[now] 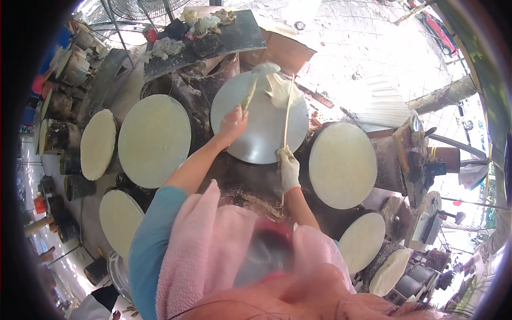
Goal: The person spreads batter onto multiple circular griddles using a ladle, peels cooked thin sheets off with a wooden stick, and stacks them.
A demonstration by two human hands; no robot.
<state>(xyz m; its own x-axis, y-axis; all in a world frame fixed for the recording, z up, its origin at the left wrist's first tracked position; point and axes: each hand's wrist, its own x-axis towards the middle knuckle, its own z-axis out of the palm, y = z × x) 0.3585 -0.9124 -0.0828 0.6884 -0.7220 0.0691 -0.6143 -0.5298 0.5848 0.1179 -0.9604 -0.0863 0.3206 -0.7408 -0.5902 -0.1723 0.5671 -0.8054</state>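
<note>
My bare left hand (233,124) is closed round a pale, batter-smeared tool (248,97) that reaches up over the upper part of a round metal griddle (250,140). A patch of pale batter (280,90) lies at the griddle's upper right, near the tool's blurred head. My right hand (289,166), in a white knit glove, grips a long thin wooden stick (288,114) that runs upright across the griddle's right side.
Pale-coated round plates stand left (154,141), right (343,165) and lower on both sides (361,242). A dark board (240,32) with crumpled scraps is at top, beside a fan (136,8) and cardboard (282,50). Wire mesh and a red car (434,29) appear upper right.
</note>
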